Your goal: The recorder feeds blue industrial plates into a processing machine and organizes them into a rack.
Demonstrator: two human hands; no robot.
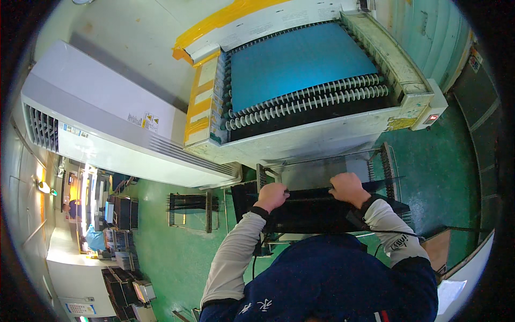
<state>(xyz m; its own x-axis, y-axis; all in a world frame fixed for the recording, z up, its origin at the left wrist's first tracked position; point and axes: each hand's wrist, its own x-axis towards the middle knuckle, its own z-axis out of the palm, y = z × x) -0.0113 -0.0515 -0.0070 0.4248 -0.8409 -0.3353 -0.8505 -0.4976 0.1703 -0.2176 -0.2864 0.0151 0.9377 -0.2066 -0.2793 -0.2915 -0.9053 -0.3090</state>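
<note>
Both my hands are closed on the upper edge of a dark thin panel [316, 194] in front of me. My left hand [272, 197] grips near its left end, fingers curled over the edge. Toward the other end, my right hand [348, 189] pinches the same edge, with its fingertips partly hidden. Below and around the panel, more dark sheets stand close together in a metal rack [387, 163] with toothed sides. How many there are cannot be made out. Beyond the rack, a flat blue panel [300, 64] lies on the rollers of a conveyor machine [300, 131].
A tall white air conditioner [107, 118] stands to the left of the machine. Another rack [208, 212] with dark sheets is on the green floor [177, 263]. Further left are shelves and racks [119, 284]. A brown board [437, 249] leans at the right.
</note>
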